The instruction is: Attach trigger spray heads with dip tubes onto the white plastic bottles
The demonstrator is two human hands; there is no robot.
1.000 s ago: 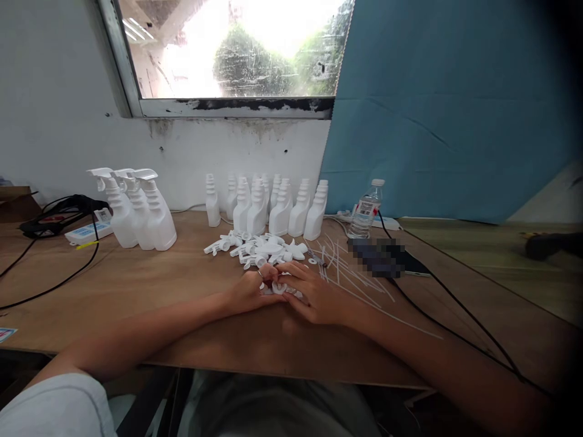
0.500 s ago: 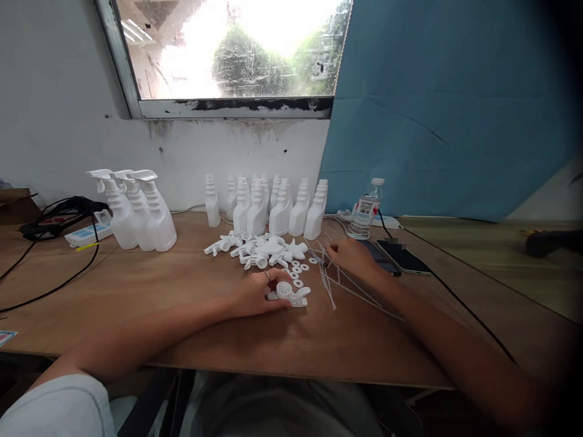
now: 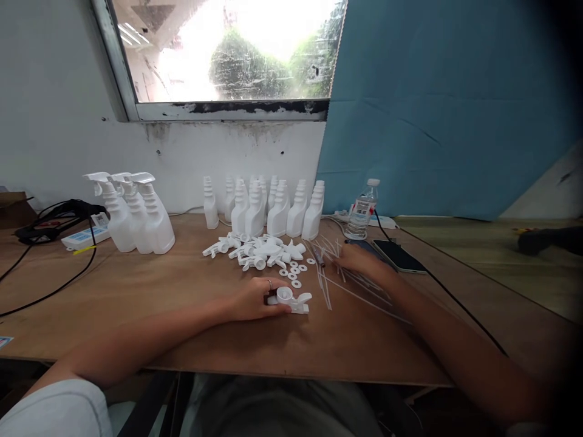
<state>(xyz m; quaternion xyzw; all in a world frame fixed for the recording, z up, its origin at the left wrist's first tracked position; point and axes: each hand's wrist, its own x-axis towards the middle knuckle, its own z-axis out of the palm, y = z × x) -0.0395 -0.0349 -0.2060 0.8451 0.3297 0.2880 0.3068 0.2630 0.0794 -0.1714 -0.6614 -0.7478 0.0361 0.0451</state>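
Head view. The left hand [image 3: 252,298] rested on the wooden table [image 3: 182,291], its fingers [image 3: 273,308] curled against a white trigger sprayer head [image 3: 291,300] that lay on its side near the table's front middle; the fingers touched the part at its left end and pinned it down, though how firmly they closed on it could not be told. The right hand [image 3: 359,260] lay farther back and to the right, palm down, fingers loosely spread over a fan of thin white dip tubes [image 3: 346,282]; whether any tube was pinched between them could not be told. Small white washers [image 3: 294,274] were scattered between the two hands, just behind the sprayer head. A heap of loose sprayer heads [image 3: 259,250] lay behind the washers. Behind the heap, a cluster of capless white bottles [image 3: 268,206] stood upright near the wall. Three white bottles fitted with sprayers [image 3: 136,212] stood upright at the left. A clear water bottle [image 3: 362,209] stood just right of the capless cluster, and two dark phones [image 3: 387,254] lay flat beside the right hand. A white power strip [image 3: 84,233] and black cables [image 3: 50,285] occupied the table's left end.
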